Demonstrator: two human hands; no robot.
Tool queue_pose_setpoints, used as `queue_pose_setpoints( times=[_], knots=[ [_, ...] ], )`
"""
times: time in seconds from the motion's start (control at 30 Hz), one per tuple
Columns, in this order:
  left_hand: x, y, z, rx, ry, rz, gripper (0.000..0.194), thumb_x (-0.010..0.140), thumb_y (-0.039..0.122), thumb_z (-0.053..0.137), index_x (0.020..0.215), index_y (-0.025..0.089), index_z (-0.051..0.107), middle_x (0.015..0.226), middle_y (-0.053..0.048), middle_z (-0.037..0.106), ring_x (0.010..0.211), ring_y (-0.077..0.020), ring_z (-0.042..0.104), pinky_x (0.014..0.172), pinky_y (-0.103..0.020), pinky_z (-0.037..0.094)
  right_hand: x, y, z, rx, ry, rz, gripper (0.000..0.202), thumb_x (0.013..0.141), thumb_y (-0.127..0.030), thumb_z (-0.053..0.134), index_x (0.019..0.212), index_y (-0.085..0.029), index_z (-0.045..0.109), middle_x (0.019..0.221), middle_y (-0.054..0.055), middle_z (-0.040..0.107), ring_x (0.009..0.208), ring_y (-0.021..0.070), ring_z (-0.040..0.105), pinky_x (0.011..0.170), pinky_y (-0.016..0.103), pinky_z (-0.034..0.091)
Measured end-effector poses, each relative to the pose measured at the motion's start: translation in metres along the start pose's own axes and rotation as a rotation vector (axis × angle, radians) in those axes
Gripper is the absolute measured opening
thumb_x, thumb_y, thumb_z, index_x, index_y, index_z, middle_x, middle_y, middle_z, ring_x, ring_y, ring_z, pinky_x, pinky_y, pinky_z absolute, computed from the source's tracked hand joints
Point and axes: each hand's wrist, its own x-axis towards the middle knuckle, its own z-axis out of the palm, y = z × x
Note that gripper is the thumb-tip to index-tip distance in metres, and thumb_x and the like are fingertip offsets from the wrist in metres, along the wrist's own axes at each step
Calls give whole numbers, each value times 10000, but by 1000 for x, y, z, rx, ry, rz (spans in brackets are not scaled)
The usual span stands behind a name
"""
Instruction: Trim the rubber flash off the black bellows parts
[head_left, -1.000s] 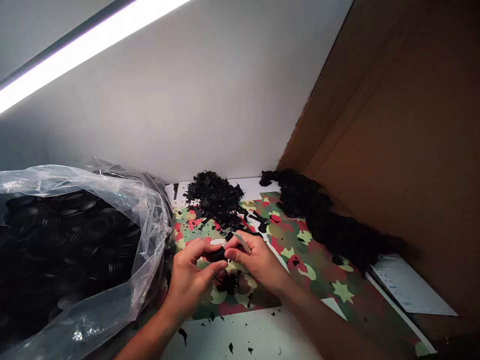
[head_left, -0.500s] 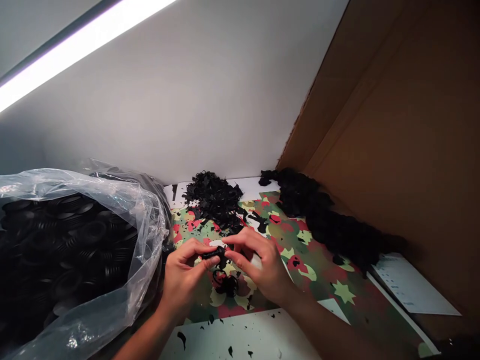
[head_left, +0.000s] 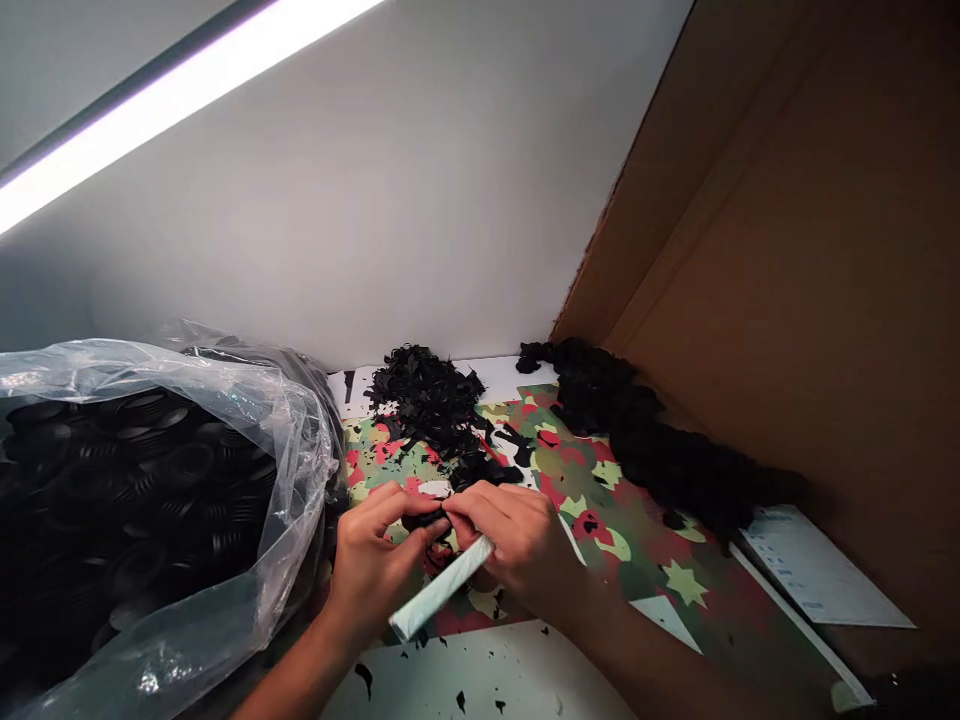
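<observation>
Between thumb and fingers, my left hand [head_left: 379,545] pinches a small black rubber-like piece [head_left: 424,519], mostly covered by the fingertips. My right hand [head_left: 514,530] is closed around a thin tool with a white wrapped handle [head_left: 442,588], which sticks out toward the lower left. Its working end is hidden by the fingers, so I cannot tell what kind of tool it is. The right fingertips meet the black piece beside the left ones. Below the hands, black ring-like pieces [head_left: 437,558] lie partly hidden on the patterned sheet [head_left: 570,470].
At left stands a clear plastic bag [head_left: 300,480] full of round, ribbed black pieces [head_left: 180,465]. Black scraps [head_left: 427,400] are heaped behind the hands. A long pile of black pieces [head_left: 667,455] runs along the cardboard wall [head_left: 810,280], near a white packet [head_left: 825,570].
My right hand has turned, so the white handle, earlier mostly hidden behind it, now points toward me and to the left. The left hand keeps its pinch on the black piece.
</observation>
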Motion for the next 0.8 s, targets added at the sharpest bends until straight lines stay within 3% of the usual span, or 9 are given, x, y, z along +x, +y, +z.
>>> queue_pose_setpoints(
  times=[0.17, 0.27, 0.37, 0.5, 0.6, 0.8],
  knots=[
    [-4, 1, -2, -98, -22, -112, 20, 764, 230, 809, 774, 232, 792, 693, -1, 707, 652, -160, 635, 619, -247, 478, 4, 19, -6, 7, 118, 365, 155, 866, -100, 531, 812, -207, 630, 717, 1, 660, 604, 133, 613, 556, 231, 460],
    [-3, -1, -3, -166, -1, -168, 19, 760, 237, 805, 765, 244, 788, 701, 6, 703, 668, -161, 634, 629, -248, 481, 7, 23, -9, 192, 127, 452, 118, 826, -126, 585, 857, -213, 658, 802, 15, 680, 694, 161, 653, 570, 238, 510],
    [-1, -2, -3, -147, 21, -161, 42, 772, 217, 771, 737, 240, 776, 678, 11, 680, 654, -156, 611, 617, -244, 468, 8, 12, -6, 341, 93, 374, 109, 875, -147, 624, 867, -215, 708, 811, 21, 691, 716, 159, 668, 598, 244, 543],
    [1, 0, -1, -74, 34, -97, 66, 784, 190, 733, 735, 227, 757, 665, 6, 662, 640, -163, 601, 597, -250, 468, 5, -2, -2, 372, 69, 190, 152, 916, -128, 637, 978, -209, 749, 838, 36, 732, 713, 143, 702, 647, 232, 584],
    [1, 0, 1, -14, 31, -30, 91, 786, 150, 715, 751, 226, 753, 667, 3, 663, 625, -163, 607, 587, -252, 475, 2, -4, -2, 325, 9, 127, 205, 962, -124, 572, 1054, -193, 743, 897, 62, 760, 755, 148, 730, 653, 231, 593],
    [0, -3, 2, 27, 49, 92, 158, 789, 79, 689, 779, 227, 742, 696, -2, 673, 641, -161, 641, 599, -243, 499, -2, -6, 1, 109, -23, 50, 200, 996, -123, 504, 976, -172, 697, 800, 44, 763, 658, 142, 700, 594, 251, 514]
  ],
)
